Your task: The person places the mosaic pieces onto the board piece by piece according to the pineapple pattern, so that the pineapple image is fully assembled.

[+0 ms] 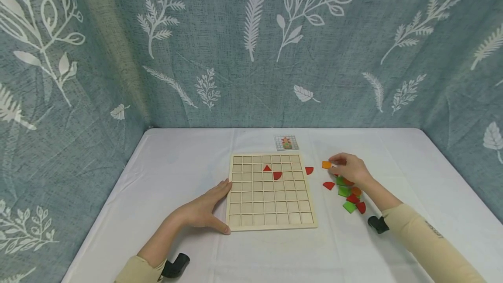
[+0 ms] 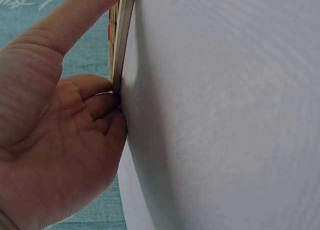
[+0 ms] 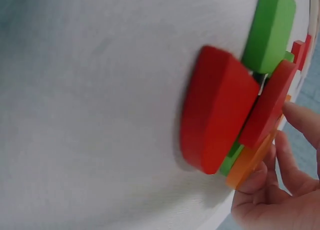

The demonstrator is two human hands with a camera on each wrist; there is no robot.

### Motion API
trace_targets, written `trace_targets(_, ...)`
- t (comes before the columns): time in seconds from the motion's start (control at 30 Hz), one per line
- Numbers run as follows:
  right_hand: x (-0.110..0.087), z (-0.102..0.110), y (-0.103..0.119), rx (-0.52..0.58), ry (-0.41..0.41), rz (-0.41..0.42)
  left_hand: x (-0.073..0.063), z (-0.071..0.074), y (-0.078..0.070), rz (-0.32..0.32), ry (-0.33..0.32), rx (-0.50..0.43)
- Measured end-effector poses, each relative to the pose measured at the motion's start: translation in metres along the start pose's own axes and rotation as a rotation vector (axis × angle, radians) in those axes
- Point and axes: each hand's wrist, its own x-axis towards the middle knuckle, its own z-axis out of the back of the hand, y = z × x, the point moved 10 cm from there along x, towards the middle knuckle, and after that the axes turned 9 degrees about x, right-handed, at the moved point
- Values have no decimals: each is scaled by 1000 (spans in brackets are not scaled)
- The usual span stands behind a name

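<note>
A pale wooden grid board [image 1: 271, 229] lies flat on the table. One red triangle [image 1: 267, 168] and one red quarter-circle [image 1: 277, 175] sit in its cells. My left hand [image 1: 202, 206] rests against the board's left side, fingertips on the edge and thumb at the near corner. My right hand [image 1: 349, 168] hovers over the far end of the loose pieces, its fingers loosely bent with a gap between thumb and index finger. An orange square [image 1: 326, 164] lies right by these fingertips. Several red, green and orange pieces, among them a green square [image 1: 349, 207], lie below the hand.
A small printed pattern card [image 1: 287, 143] lies behind the board. A red quarter-circle [image 1: 309, 170] is just off the board's right edge, another red quarter-circle [image 1: 329, 185] nearer the pile. A leaf-patterned curtain [image 1: 235, 77] encloses the white table [image 1: 177, 152].
</note>
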Motion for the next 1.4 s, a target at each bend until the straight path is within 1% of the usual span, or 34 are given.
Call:
trace_targets(0.3,3,2,-1,-22,-5,-8,2,-1,1,-2,3,5)
trace_targets(0.57,3,5,2,-51,-21,29,2,0,1,9,-1,11)
trace_targets(0.67,2,6,3,-42,-27,37,2,0,1,12,0,12)
trace_targets(0.93,0,0,11,39,-16,70,3,1,1,15,-6,13)
trace_targets(1.07,-1,-7,12,109,14,51,3,1,2,12,-7,16)
trace_targets(1.2,-5,-17,19,167,50,44,3,1,1,12,-3,11)
trace_targets(1.4,-9,-33,36,227,101,75,2,2,0,7,-4,9)
